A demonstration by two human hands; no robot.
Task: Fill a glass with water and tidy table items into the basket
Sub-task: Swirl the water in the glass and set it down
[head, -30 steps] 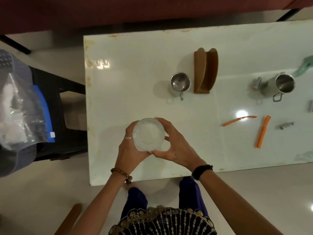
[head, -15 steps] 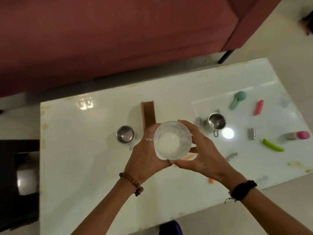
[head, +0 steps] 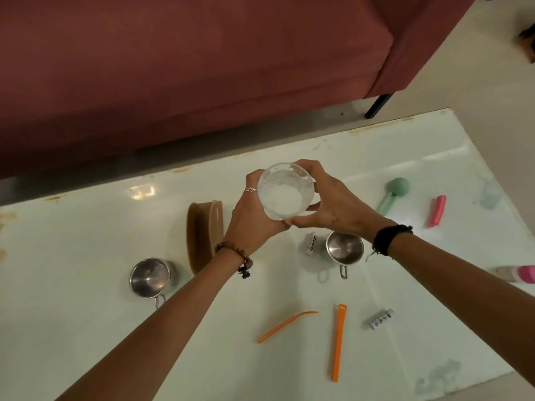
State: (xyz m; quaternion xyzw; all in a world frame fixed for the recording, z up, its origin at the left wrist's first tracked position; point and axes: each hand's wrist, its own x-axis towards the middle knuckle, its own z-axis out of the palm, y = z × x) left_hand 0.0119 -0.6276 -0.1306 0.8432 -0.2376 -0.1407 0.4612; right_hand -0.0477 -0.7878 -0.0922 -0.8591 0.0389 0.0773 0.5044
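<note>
A clear glass (head: 285, 193) is held upright above the white table (head: 86, 328), seen from above. My left hand (head: 252, 218) wraps its left side and my right hand (head: 330, 204) its right side. Scattered on the table lie two orange plastic sticks (head: 337, 342) (head: 286, 327), a small grey cylinder (head: 381, 319), a white tube (head: 311, 243), a green scoop (head: 393, 193) and a pink bar (head: 437, 211). A pink-capped bottle (head: 518, 274) lies at the right edge. No basket is in view.
Two steel cups stand on the table, one at the left (head: 150, 277) and one under my right wrist (head: 344, 248). A brown wooden holder (head: 202, 235) stands beside my left wrist. A dark red sofa (head: 188, 68) runs along the table's far side.
My view has swung up and to the right along the table. Both hands have carried the glass farther out over the table, past the wooden holder, towards the sofa side.
</note>
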